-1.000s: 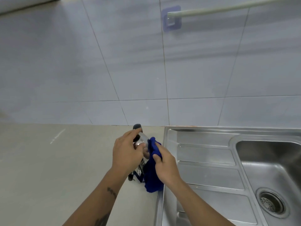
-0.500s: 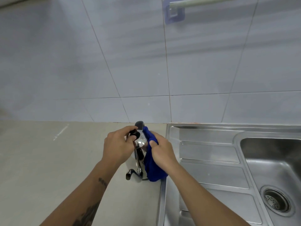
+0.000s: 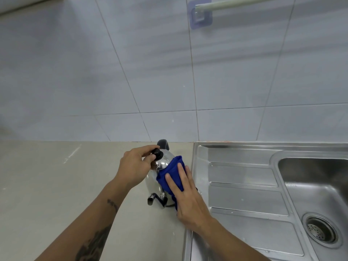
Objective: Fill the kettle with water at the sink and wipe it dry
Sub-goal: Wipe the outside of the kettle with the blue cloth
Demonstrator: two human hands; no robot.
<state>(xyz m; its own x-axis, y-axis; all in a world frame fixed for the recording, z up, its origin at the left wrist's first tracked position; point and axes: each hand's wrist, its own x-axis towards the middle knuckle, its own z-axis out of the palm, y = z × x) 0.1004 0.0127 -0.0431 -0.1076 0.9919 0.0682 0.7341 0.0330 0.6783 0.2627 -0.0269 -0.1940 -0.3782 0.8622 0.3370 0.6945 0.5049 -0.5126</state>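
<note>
The kettle point(image 3: 160, 178) is standing on the table point(image 3: 56, 194) just beside the sink point(image 3: 244, 194), the left hand point(image 3: 133, 166) pinching its lid knob point(image 3: 156, 153) apparently to steady it while the right hand point(image 3: 185, 196), fingers point(image 3: 180, 176) straight, is pressing the blue cloth point(image 3: 173, 172) against its side to dry it.

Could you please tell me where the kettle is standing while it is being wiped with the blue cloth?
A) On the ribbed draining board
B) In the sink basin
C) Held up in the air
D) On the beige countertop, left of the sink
D: the kettle stands on the beige countertop, just left of the sink edge, with the right hand pressing the blue cloth against it.
</note>
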